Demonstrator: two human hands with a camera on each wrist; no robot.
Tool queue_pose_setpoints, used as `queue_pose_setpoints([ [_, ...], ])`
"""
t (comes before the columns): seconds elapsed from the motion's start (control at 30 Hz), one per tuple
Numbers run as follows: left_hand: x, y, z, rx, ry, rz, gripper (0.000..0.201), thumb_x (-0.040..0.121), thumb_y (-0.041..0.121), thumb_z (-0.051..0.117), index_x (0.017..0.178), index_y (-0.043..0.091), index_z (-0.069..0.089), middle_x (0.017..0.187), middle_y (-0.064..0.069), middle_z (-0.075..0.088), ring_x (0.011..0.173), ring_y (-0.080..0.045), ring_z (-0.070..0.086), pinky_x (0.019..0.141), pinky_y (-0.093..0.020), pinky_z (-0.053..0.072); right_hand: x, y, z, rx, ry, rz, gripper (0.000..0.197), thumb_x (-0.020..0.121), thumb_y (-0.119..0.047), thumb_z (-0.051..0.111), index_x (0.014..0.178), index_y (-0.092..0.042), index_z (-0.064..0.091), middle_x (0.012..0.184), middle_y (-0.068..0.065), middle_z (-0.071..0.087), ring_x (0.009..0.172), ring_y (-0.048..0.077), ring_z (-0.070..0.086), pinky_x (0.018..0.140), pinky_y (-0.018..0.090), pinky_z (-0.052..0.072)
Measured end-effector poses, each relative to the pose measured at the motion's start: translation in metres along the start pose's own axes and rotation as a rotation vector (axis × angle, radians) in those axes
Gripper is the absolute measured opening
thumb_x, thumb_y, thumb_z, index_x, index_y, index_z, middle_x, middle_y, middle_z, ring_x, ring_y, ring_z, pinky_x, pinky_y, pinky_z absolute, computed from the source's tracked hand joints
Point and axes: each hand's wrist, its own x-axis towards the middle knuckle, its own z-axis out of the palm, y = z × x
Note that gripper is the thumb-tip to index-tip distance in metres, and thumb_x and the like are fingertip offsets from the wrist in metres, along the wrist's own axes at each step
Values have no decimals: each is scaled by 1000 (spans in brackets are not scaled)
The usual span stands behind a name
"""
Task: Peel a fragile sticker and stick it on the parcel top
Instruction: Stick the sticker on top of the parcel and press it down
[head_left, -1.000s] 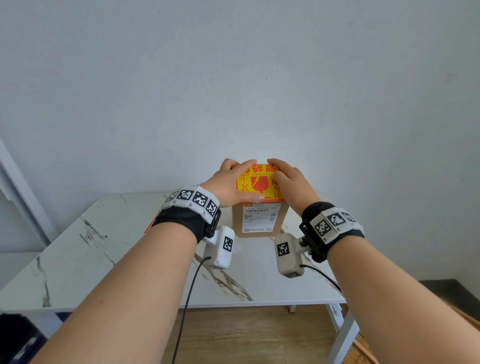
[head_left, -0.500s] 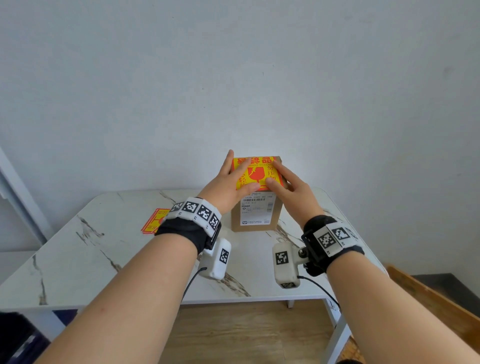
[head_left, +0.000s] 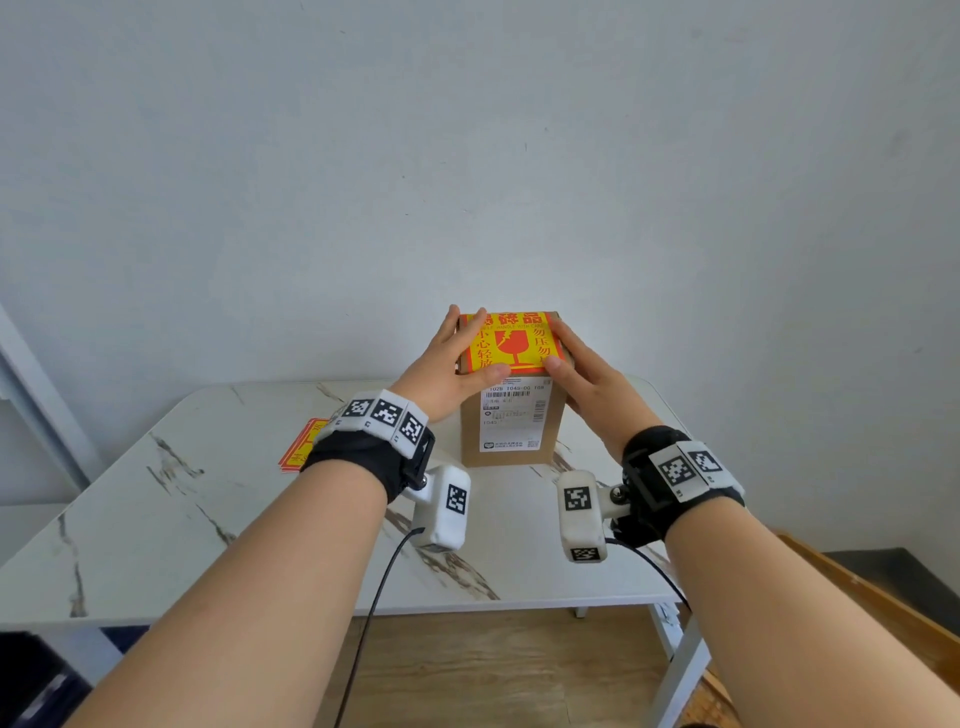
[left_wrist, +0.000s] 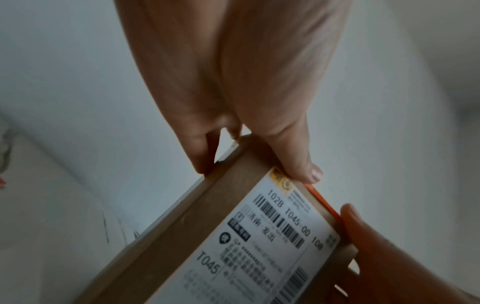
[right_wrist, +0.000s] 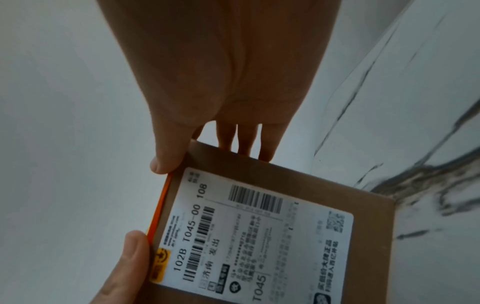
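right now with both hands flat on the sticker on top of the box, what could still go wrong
1. The fragile sticker reaches the parcel top's near edge; an unpressed margin there might lift.
2. The left hand and right hand press only the sides, so the middle could trap a bubble.
3. The tall parcel stands unclamped on the table; uneven pressing might tip or slide it.

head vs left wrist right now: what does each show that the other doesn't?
Head only: the fragile sticker's printed face on the parcel top, and spare stickers on the table behind the left wrist. Left wrist only: the shipping label's text up close, reading T045. Both: the parcel, with the left hand and right hand flat on its top edges.
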Motion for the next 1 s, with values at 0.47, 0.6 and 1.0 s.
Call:
queue_pose_setpoints([
  [0.47,2,-12,-1,-233,211,-129,75,85,50,62,150,29,30,145,3,50,130,-16,52,110,-40,41,13,-8,20,6,111,227,31,94,-54,43,115,-34,55,113,-5,65,101,14,59,102,44,46],
  [0.6,7,-16,4,-107,238,-216,73,80,69,49,133,19,46,120,-3,65,99,-24,68,88,-47,56,18,-8,20,-83,122,259,54,92,-58,43,128,-19,52,114,-2,61,104,18,55,97,40,47],
  [1.0,26,-34,12,-181,74,-384,90,75,82,27,124,11,50,120,-11,65,82,-30,73,76,-48,61,40,24,30,-310,128,302,61,85,-43,66,136,-16,46,120,6,66,88,16,61,75,30,53],
])
